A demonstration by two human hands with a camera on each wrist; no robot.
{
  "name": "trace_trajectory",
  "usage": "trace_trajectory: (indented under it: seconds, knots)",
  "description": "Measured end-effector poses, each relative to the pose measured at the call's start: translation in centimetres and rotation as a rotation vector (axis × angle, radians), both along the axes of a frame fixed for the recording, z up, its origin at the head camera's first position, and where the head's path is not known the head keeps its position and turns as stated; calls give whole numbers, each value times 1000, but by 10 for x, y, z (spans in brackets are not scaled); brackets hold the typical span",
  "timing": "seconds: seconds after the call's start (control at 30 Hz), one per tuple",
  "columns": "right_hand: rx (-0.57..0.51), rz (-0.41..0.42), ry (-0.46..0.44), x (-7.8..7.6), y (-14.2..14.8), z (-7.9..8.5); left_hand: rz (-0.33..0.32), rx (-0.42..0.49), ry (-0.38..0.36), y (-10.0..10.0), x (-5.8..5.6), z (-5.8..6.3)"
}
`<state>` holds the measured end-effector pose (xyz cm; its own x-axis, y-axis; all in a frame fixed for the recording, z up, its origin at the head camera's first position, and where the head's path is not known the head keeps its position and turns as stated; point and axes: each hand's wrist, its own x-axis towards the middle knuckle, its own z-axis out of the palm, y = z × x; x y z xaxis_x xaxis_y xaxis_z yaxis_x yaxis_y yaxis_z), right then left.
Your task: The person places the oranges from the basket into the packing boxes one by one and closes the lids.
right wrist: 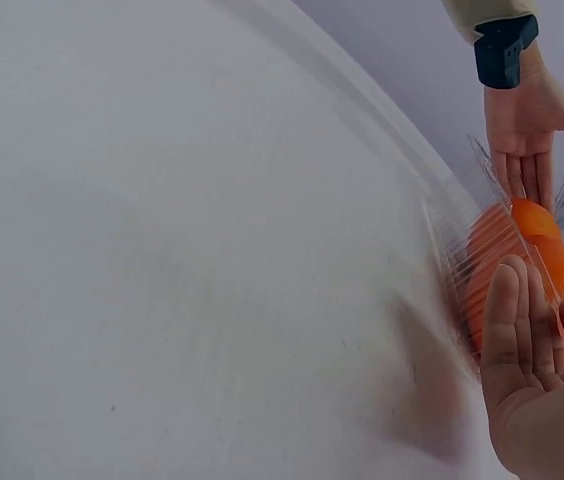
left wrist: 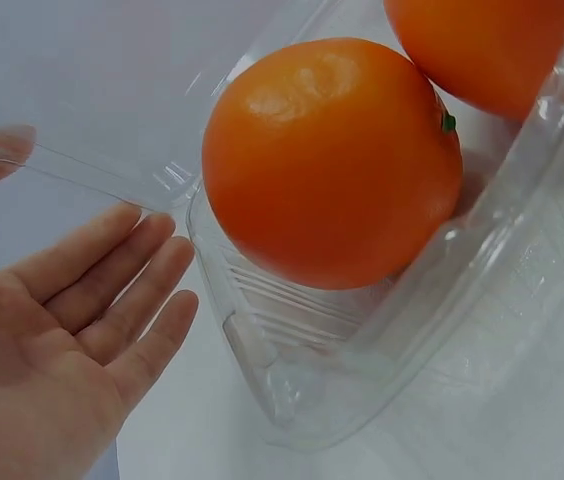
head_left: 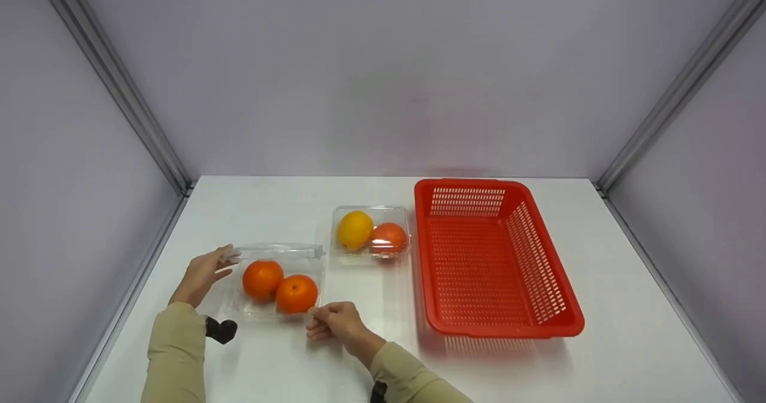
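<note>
A clear plastic clamshell container (head_left: 254,317) lies on the left of the white table with its lid (head_left: 276,249) raised at the back. Two oranges (head_left: 263,280) sit side by side in its base. At the lid's left end, my left hand (head_left: 202,276) pinches the edge, thumb on one face and fingers (left wrist: 127,290) stretched out on the other. My right hand (head_left: 340,322) holds the near right corner of the base between thumb and fingers. In the right wrist view its fingers (right wrist: 522,320) lie along the outer wall.
Farther back stands a closed clear container (head_left: 386,255) holding a yellow fruit (head_left: 355,230) and an orange-red one (head_left: 389,237). To the right is a large red perforated basket (head_left: 502,331) with nothing in it. Pale panels wall the table at the back and sides.
</note>
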<state>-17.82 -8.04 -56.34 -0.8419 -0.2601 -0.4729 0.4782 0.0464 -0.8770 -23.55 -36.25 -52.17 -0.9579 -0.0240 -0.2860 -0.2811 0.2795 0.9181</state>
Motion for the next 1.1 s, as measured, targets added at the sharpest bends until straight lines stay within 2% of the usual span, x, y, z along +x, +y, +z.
trace_trajectory:
  seconds: [0.1,0.27,0.83,1.1]
  knots:
    - [-12,-1,3,0,1,-1,-6,7,11,-2,3,-3]
    - [-28,0,-4,2,0,-1,-10,-41,27,-3,10,-7]
    - [-39,10,-22,2,2,-1,-20,-117,-30,-3,25,-22]
    - [-86,-40,1,2,1,-6,25,-147,-49,-1,28,-32]
